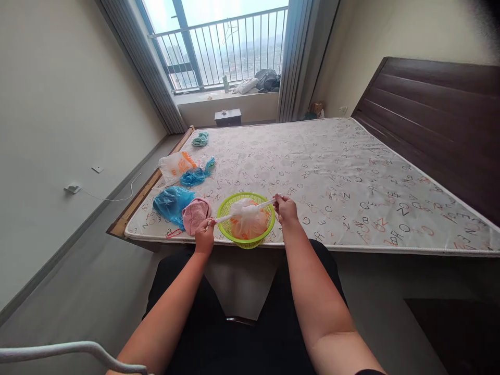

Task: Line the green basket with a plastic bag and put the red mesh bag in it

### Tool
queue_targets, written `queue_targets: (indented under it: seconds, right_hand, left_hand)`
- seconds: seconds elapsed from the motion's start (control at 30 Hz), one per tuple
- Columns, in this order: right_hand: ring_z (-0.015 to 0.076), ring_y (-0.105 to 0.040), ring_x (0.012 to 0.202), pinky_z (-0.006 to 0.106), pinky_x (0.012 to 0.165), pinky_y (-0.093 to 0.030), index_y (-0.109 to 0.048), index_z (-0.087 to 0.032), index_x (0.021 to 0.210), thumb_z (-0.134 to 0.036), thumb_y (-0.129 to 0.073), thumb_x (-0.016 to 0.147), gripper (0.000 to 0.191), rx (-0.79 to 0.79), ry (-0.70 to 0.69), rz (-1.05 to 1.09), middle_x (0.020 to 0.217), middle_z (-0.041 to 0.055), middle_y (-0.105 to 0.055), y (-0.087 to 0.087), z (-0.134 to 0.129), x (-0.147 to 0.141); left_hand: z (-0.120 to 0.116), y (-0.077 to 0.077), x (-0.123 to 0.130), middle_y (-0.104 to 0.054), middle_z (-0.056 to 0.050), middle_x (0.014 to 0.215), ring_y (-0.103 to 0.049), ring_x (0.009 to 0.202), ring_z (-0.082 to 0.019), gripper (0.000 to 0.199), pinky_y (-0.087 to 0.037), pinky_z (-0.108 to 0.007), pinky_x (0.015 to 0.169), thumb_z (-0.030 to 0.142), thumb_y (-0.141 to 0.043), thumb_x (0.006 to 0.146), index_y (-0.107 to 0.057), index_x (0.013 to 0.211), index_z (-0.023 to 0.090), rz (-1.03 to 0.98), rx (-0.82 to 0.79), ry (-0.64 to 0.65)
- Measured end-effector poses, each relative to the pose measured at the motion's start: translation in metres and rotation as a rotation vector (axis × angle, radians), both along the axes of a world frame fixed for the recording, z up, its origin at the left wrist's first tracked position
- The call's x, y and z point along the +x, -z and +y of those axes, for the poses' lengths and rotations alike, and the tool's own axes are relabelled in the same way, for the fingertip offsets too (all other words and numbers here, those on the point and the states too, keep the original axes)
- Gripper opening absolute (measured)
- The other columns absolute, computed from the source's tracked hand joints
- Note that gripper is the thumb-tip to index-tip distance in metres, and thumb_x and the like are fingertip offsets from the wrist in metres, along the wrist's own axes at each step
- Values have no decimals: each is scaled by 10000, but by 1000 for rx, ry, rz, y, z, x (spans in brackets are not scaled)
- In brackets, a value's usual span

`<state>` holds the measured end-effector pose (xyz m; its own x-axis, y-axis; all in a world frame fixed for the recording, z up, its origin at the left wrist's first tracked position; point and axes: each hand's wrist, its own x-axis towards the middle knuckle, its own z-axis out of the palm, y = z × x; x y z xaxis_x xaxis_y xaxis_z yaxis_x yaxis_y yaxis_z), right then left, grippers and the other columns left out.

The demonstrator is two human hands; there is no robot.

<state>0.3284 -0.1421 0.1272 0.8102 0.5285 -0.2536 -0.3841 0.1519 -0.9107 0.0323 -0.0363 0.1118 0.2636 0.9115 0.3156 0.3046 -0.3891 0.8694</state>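
A white plastic bag (250, 221) with orange print sits inside a yellow-green plastic basket (249, 242) at the mattress's near edge. My left hand (205, 234) pinches one twisted end of the bag, left of the basket. On the other side, my right hand (286, 208) grips the opposite end, pulled out to the right. Between the hands the bag's top is gathered in what looks like a knot, above the basket. Close to my left hand lies a pink cloth (196, 214), against a blue plastic bag (172, 204).
The basket stands on a patterned mattress (312, 172). Farther left lie another white bag (175, 165) with orange print, a crumpled blue bag (192, 177) and a green bundle (200, 139). A dark headboard (433, 109) rises at right. A small nightstand (228, 117) stands behind, below the window.
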Motion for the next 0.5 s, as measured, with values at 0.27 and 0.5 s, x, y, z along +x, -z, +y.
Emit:
queue_targets:
  seconds: [0.27,0.5]
  right_hand:
    - [104,-572,588,220,528,-461,-666,-164,890,-608,-690,765,462,-64,41,-249,785,35,-685,5,-9,5]
    - [345,-436,1391,538,1081,-418,-431,-262,1493,-492,-713,827,759,-448,-181,-1133,1611,161,-344,-20,-15,-26]
  left_hand:
    - [5,20,-10,-638,-31,772,-630,836,-199,528,-533,-322,776,664,-745,712,-700,824,150,-198,-391,-62]
    - [-5,26,-11,-677,-141,1169,-664,1138,-272,612,-580,-326,788,691,-754,709,-621,996,167,-384,-653,64]
